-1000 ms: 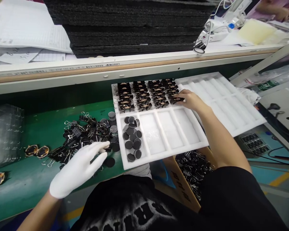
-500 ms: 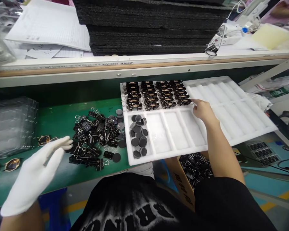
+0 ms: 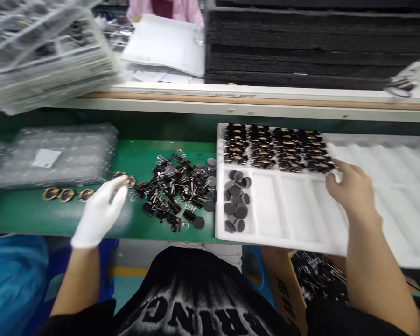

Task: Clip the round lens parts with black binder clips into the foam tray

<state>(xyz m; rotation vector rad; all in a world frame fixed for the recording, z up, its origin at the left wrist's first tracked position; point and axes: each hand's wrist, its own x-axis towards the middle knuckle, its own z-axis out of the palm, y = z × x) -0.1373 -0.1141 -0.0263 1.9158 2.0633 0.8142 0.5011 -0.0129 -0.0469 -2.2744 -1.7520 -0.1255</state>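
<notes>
My left hand (image 3: 103,205), in a white glove, reaches over the green bench. Its thumb and fingers close at a small gold-rimmed round piece, like a watch case (image 3: 130,181), left of a heap of black binder clips (image 3: 173,186). My bare right hand (image 3: 352,189) is at the white foam tray (image 3: 262,210). Its bent fingers and thumb pinch at the end of the nearest clip (image 3: 320,165) in the rightmost column of clipped round pieces (image 3: 280,144). Blur hides the exact contact. Dark grey discs (image 3: 236,200) lie in the tray's front left compartment.
More gold-rimmed pieces (image 3: 66,194) lie on the bench at left, before stacked clear plastic trays (image 3: 61,154). A shelf (image 3: 182,105) crosses behind, carrying black foam sheets (image 3: 294,46) and papers (image 3: 168,44). Below the tray stands a box of clips (image 3: 318,275).
The view has swung left. My left hand has moved to the gold-rimmed piece beside the clip heap, its fingers closing there. My right hand stays at the same corner of the clip rows.
</notes>
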